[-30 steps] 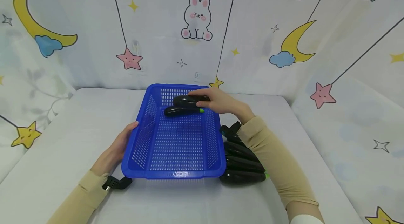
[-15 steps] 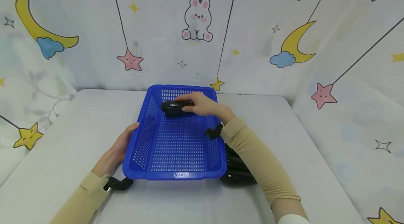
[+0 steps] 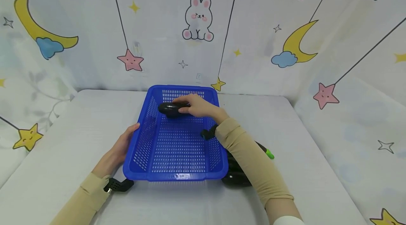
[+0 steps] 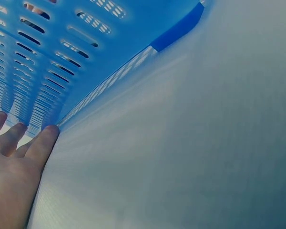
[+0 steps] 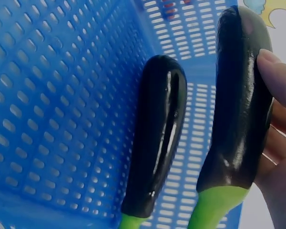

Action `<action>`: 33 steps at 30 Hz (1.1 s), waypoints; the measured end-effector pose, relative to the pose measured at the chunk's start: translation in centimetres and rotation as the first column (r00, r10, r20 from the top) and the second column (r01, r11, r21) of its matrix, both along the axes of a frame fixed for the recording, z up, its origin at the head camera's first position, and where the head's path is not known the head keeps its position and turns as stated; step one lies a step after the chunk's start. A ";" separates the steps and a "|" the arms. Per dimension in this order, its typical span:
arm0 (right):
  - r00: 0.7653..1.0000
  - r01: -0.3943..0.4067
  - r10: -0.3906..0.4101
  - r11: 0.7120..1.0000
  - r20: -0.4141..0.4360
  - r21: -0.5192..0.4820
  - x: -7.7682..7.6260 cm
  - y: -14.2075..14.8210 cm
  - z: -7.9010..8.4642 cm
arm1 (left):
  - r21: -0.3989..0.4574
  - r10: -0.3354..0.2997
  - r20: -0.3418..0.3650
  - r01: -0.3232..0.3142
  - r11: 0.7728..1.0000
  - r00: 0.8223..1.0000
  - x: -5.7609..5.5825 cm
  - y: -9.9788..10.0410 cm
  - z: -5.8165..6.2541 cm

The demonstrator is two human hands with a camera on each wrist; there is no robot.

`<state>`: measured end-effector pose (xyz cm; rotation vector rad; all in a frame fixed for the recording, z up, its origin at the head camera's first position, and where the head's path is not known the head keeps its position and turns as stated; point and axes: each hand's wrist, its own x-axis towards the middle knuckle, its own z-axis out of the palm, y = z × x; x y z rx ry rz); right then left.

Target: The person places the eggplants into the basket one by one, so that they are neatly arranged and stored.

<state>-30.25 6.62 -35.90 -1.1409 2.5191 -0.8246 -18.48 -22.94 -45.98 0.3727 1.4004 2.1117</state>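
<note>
A blue plastic basket [image 3: 176, 175] with slotted walls stands on the white table. My left hand [image 3: 122, 144] holds its left side, thumb at the rim and fingers [image 4: 45, 143] against the outer wall. Over the far part of the basket, my right hand [image 3: 200, 107] grips a glossy black eggplant [image 5: 240, 105] with a green stem end. Another eggplant [image 5: 157, 138] lies in the basket beside it, apart from it in the right wrist view. From the head view the held eggplant mostly covers the other one.
Several more eggplants [image 3: 236, 179] lie on the table right of the basket, partly hidden by the right sleeve [image 3: 250, 158]. A white curtain [image 3: 165, 42] printed with moons, stars and rabbits hangs behind the table [image 3: 304, 168].
My right hand has carried its eggplant leftward and slightly nearer, over the eggplant lying in the basket. The left hand and basket have stayed practically in place.
</note>
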 end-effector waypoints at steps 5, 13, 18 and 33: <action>0.999 0.026 -0.026 1.000 0.038 0.003 -0.1 0.0 -0.5 | 0.021 -0.007 -0.009 0.007 1.000 1.000 -0.1 -0.1 0.0; 0.998 0.022 -0.024 1.000 0.066 0.021 -0.4 0.3 -1.7 | -0.029 0.011 -0.025 -0.012 1.000 1.000 0.0 0.0 0.1; 0.996 0.033 -0.036 0.999 0.077 0.036 -0.4 0.4 -2.0 | -0.029 0.017 -0.024 -0.018 0.999 1.000 0.0 0.0 0.2; 0.995 -0.012 0.000 0.993 0.103 0.120 -0.5 0.8 -2.9 | 0.005 0.004 -0.012 -0.004 1.000 1.000 -0.1 0.3 0.0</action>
